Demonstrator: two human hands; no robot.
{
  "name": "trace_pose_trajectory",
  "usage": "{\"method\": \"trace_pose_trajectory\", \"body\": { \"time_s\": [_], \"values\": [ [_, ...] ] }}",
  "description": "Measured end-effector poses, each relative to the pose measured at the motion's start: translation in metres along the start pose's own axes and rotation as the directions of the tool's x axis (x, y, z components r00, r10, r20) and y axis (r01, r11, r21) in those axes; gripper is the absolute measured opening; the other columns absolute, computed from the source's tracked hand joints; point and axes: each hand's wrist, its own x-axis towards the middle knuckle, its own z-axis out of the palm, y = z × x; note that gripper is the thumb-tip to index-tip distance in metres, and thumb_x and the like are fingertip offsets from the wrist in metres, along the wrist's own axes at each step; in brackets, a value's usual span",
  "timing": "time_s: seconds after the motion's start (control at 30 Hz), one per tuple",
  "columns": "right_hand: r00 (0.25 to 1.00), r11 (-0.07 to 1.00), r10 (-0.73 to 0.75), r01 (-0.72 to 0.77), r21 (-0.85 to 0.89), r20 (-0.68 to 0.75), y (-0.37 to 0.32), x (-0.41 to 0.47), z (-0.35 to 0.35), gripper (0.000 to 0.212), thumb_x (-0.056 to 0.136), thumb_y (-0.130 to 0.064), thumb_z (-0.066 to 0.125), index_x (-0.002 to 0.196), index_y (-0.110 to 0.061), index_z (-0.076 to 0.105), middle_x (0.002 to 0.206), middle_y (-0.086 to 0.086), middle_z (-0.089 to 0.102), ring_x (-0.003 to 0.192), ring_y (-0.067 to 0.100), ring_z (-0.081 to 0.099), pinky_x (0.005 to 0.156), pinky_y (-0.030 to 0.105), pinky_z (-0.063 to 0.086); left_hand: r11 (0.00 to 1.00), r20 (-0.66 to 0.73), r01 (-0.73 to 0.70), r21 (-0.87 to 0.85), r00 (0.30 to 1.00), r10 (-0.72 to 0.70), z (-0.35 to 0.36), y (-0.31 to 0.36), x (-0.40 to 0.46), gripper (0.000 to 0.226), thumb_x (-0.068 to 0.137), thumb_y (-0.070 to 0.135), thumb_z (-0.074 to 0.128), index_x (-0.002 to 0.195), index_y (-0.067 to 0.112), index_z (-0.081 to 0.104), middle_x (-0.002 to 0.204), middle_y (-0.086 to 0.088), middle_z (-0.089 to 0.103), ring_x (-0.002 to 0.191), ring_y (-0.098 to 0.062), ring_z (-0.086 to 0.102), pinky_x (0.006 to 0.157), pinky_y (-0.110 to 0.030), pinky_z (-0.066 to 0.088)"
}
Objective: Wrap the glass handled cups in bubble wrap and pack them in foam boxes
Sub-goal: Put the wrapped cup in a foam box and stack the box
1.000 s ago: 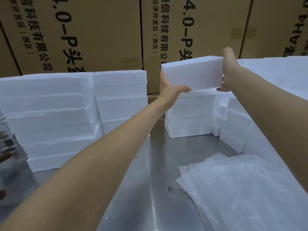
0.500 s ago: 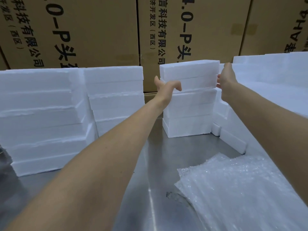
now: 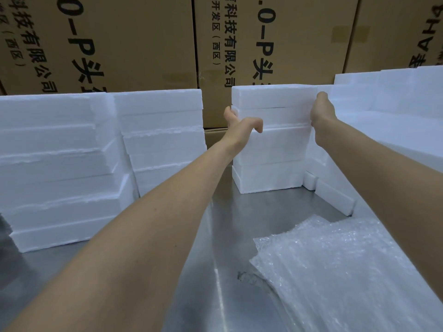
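A white foam box [image 3: 275, 101] lies on top of the middle stack of foam boxes [image 3: 271, 173] at the back of the steel table [image 3: 211, 291]. My left hand [image 3: 239, 125] grips its left end, with the thumb curled over the front face. My right hand [image 3: 322, 113] holds its right end, and the fingers are hidden behind the foam. A pile of bubble wrap sheets [image 3: 347, 267] lies at the lower right. No glass cup is in view.
Two taller stacks of foam boxes [image 3: 52, 152] [image 3: 163, 130] stand at the left. More foam pieces [image 3: 395, 111] are heaped at the right, and one slab [image 3: 335, 197] leans beside them. Brown printed cartons [image 3: 134, 44] wall off the back.
Both hands have lowered the foam box from the air onto the middle stack. The view has shifted slightly down and right.
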Motion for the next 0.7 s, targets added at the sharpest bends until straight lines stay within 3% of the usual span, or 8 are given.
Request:
{"method": "trace_pose_trajectory", "body": {
  "time_s": [0.07, 0.1, 0.2, 0.37, 0.5, 0.63, 0.7],
  "values": [
    [1.000, 1.000, 0.010, -0.010, 0.000, -0.006, -0.001, 0.000, 0.000, 0.044, 0.099, -0.040, 0.019, 0.129, -0.017, 0.041, 0.106, -0.002, 0.045, 0.085, 0.015, 0.041, 0.065, 0.024, 0.032, 1.000, 0.004, 0.011, 0.025, 1.000, -0.011, 0.000, 0.000, 0.000, 0.085, 0.082, 0.006, 0.056, 0.146, 0.015, 0.001, 0.127, 0.004, 0.030, 0.104, -0.010, 0.037, 0.068, -0.018, 0.033],
    [1.000, 1.000, 0.019, -0.019, -0.002, -0.017, -0.002, 0.000, 0.000, 0.050, 0.099, -0.041, 0.019, 0.140, -0.016, 0.034, 0.117, 0.000, 0.046, 0.096, 0.018, 0.042, 0.074, 0.026, 0.033, 0.999, 0.007, 0.021, 0.029, 1.000, -0.022, -0.001, 0.000, -0.001, 0.089, 0.083, 0.006, 0.056, 0.148, 0.015, -0.004, 0.136, 0.001, 0.027, 0.113, -0.013, 0.034, 0.078, -0.019, 0.033],
    [0.998, 1.000, 0.021, -0.021, -0.011, -0.059, -0.006, -0.005, 0.000, 0.058, 0.099, -0.044, 0.020, 0.150, -0.017, 0.012, 0.142, 0.004, 0.037, 0.122, 0.025, 0.037, 0.092, 0.034, 0.030, 0.999, 0.011, 0.041, 0.022, 0.999, -0.041, -0.007, 0.001, -0.006, 0.096, 0.083, 0.006, 0.054, 0.150, 0.015, -0.015, 0.160, -0.002, 0.004, 0.140, -0.022, 0.018, 0.093, -0.029, 0.022],
    [0.996, 1.000, 0.013, -0.014, -0.009, -0.083, -0.012, -0.029, -0.002, 0.060, 0.099, -0.046, 0.024, 0.149, -0.017, 0.010, 0.147, 0.007, 0.030, 0.124, 0.026, 0.033, 0.096, 0.037, 0.029, 0.998, 0.025, 0.029, 0.062, 0.999, -0.031, -0.015, 0.004, -0.032, 0.099, 0.080, 0.009, 0.057, 0.150, 0.017, -0.013, 0.161, 0.000, 0.003, 0.130, -0.018, 0.025, 0.096, -0.031, 0.025],
    [0.995, 1.000, 0.027, -0.027, -0.001, -0.097, -0.009, -0.062, -0.001, 0.056, 0.098, -0.046, 0.026, 0.143, -0.015, 0.018, 0.148, 0.006, 0.027, 0.127, 0.027, 0.032, 0.099, 0.039, 0.027, 0.983, 0.040, 0.001, 0.182, 0.999, -0.009, -0.024, 0.003, -0.075, 0.105, 0.070, 0.021, 0.057, 0.151, 0.021, -0.009, 0.162, 0.004, 0.004, 0.144, -0.025, 0.017, 0.114, -0.044, 0.023],
    [1.000, 1.000, 0.006, -0.006, 0.005, -0.027, 0.007, -0.111, 0.003, 0.049, 0.098, -0.041, 0.032, 0.137, -0.011, 0.026, 0.144, 0.007, 0.030, 0.110, 0.024, 0.036, 0.087, 0.033, 0.026, 0.946, 0.040, -0.069, 0.318, 0.997, 0.060, -0.037, -0.012, -0.130, 0.088, 0.087, 0.012, 0.060, 0.152, 0.021, 0.003, 0.160, 0.005, 0.015, 0.141, -0.019, 0.028, 0.113, -0.037, 0.028],
    [0.998, 1.000, 0.017, -0.017, -0.001, 0.059, 0.021, -0.143, 0.008, 0.047, 0.099, -0.038, 0.034, 0.136, -0.009, 0.028, 0.129, 0.004, 0.039, 0.100, 0.021, 0.038, 0.082, 0.029, 0.027, 0.904, 0.038, -0.068, 0.423, 0.998, 0.058, -0.043, -0.024, -0.158, 0.079, 0.087, 0.011, 0.059, 0.151, 0.019, 0.013, 0.158, 0.003, 0.024, 0.141, -0.019, 0.031, 0.116, -0.039, 0.024]
  ]
}}
